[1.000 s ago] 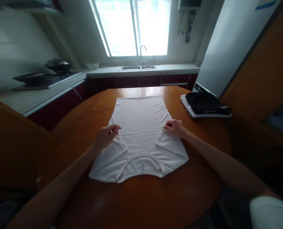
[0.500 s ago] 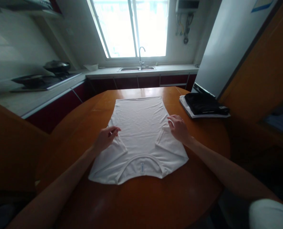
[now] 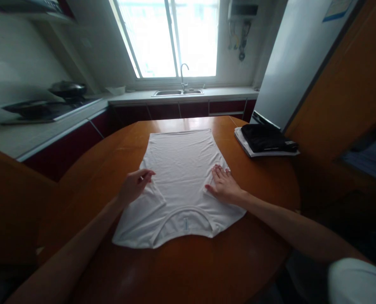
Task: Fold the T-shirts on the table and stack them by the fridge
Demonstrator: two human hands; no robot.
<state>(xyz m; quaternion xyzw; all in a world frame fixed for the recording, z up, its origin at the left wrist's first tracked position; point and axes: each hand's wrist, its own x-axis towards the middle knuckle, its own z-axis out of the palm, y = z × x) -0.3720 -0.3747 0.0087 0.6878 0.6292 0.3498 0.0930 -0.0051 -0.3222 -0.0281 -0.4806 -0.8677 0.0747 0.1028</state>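
A white T-shirt (image 3: 181, 169) lies spread on the wooden table (image 3: 112, 160), its neckline towards me and its hem at the far side. Both sleeves are folded inward over the body. At the shirt's left edge, beside the folded sleeve, is my left hand (image 3: 135, 185), its fingers curled with the tips close together; whether they pinch any cloth is too small to tell. My right hand (image 3: 223, 184) lies flat on the right sleeve, palm down with fingers spread.
A black folded garment (image 3: 266, 137) rests on white cloth at the table's right side. Beyond the table are a counter with a sink (image 3: 177, 92), a stove with a pan (image 3: 67, 89) at left, and a fridge (image 3: 289, 63) at right.
My right hand has moved from the shirt's right edge inward and towards me, and flattened onto the sleeve. My left hand stays at the left edge. The view has shifted slightly.
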